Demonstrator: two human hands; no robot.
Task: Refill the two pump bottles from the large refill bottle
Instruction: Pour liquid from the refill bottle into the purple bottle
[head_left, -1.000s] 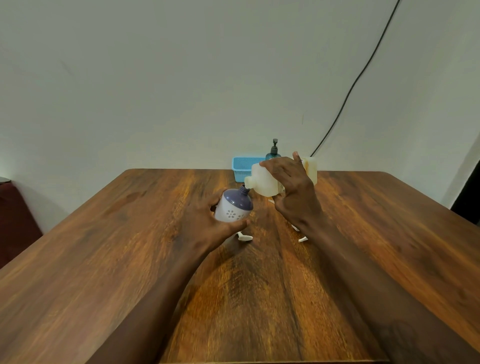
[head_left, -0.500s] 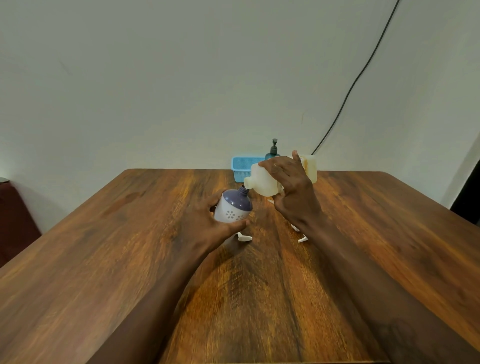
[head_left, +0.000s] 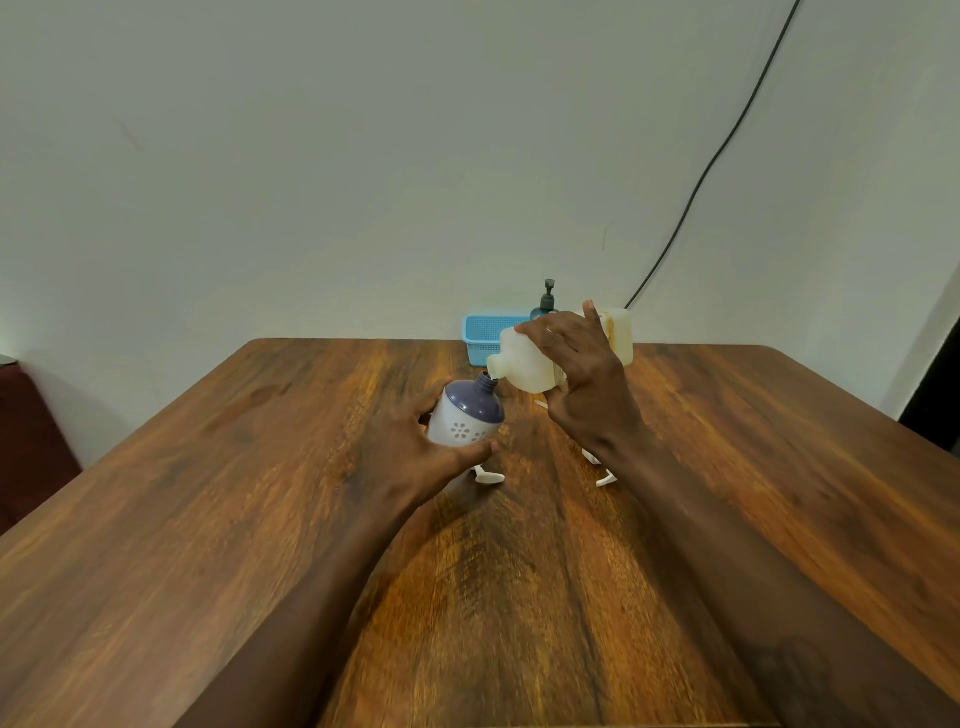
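Note:
My left hand grips a small white pump bottle with a purple top, its pump off and its open neck tilted to the right. My right hand holds the large translucent refill bottle tipped on its side, spout against the small bottle's neck. A white pump head lies on the table just below the small bottle, and another white pump piece shows beside my right wrist. A dark teal pump bottle stands at the far table edge, partly hidden behind the refill bottle.
A blue plastic basket sits at the far edge of the wooden table, next to the wall. A black cable runs down the wall behind. A dark red piece of furniture stands at the left.
Both hands and both bottles stay almost still; the refill bottle's spout remains at the small bottle's neck.

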